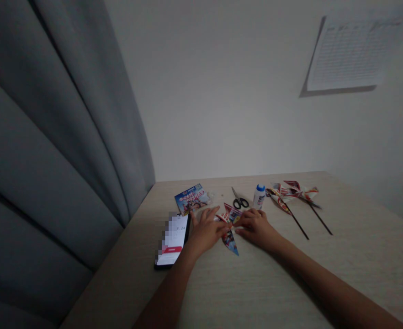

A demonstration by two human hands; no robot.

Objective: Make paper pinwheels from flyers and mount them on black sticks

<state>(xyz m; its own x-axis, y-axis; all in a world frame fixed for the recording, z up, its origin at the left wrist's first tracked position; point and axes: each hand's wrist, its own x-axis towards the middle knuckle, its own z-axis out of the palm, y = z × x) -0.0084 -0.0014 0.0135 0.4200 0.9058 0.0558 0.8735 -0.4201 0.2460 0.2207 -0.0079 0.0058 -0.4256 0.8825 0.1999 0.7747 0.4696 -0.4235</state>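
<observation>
A paper pinwheel (229,242) with colourful printed blades lies on the table between my two hands. My left hand (205,229) holds its left side near the centre with thumb and forefinger, the other fingers spread above the table. From the right, my right hand (256,226) pinches it by the middle, fingers curled. The exact grip at the centre is partly hidden by the fingertips. Just behind my right hand stands a white glue bottle (259,197) with a blue cap. Black-handled scissors (240,201) lie behind the pinwheel, blades pointing away.
A lit phone (172,242) lies left of my left hand, below a printed colour leaflet (193,197). At the right, two finished-looking pinwheels (279,201) on dark sticks rest on the table (325,278). A grey curtain (67,137) hangs along the left edge.
</observation>
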